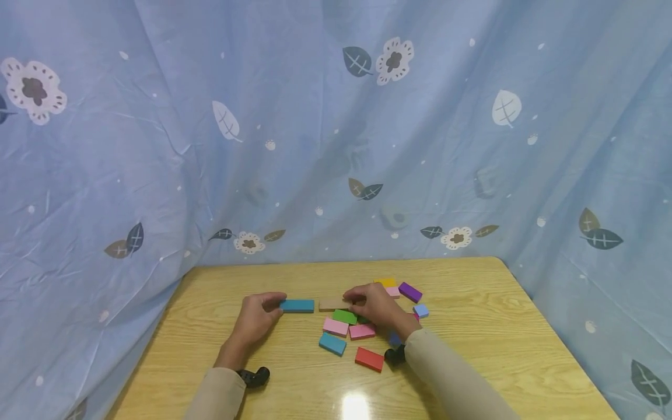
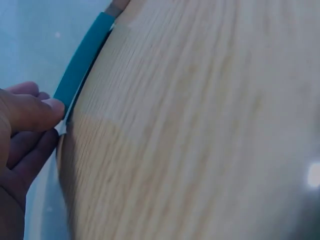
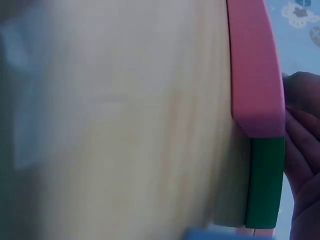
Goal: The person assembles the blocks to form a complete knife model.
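At the left end of a long blue block (image 1: 299, 306), my left hand (image 1: 254, 321) pinches it between thumb and fingers. The left wrist view shows the thumb of that hand (image 2: 27, 117) over the end of the blue block (image 2: 80, 67), which lies on the table. My right hand (image 1: 379, 304) holds the right end of a plain wooden block (image 1: 332, 305), in line with the blue one across a small gap. In the right wrist view, a pink block (image 3: 256, 65) and a green block (image 3: 265, 182) hide part of the right hand (image 3: 306, 135).
Near the right hand lie a green block (image 1: 345, 317), pink blocks (image 1: 336, 327), a second blue block (image 1: 332, 344) and a red block (image 1: 370, 359). Beyond it are yellow (image 1: 385, 282), purple (image 1: 410, 292) and small light-blue blocks (image 1: 421, 311). A patterned curtain (image 1: 315, 146) hangs behind the wooden table (image 1: 472, 350).
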Motion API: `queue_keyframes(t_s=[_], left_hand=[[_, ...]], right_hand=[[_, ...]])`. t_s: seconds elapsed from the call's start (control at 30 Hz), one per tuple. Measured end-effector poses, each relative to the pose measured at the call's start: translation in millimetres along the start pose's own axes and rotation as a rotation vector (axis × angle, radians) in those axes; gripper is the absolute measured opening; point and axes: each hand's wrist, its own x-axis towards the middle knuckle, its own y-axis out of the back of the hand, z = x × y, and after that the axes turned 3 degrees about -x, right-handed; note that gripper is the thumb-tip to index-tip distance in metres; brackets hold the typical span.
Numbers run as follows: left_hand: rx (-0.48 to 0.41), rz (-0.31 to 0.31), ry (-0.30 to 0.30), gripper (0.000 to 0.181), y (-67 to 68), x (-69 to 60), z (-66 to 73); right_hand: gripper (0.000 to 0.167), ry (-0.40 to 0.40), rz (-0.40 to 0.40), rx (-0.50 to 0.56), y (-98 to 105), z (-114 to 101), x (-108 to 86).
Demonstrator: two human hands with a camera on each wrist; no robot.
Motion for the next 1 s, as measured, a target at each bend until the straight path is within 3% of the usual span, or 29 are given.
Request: queue_keyframes(t_s=[0.3, 1.0], left_hand=[[0.047, -0.028, -0.012, 0.04, -1.9, -6.2, 2.5], [0.051, -0.044, -0.04, 0.038, -2.5, -4.2, -2.8]], right_hand=[[0.025, 0.019, 0.022, -0.054, -5, -5, -17.7], [0.027, 0.029, 0.045, -0.062, -11, -5, -9.5]])
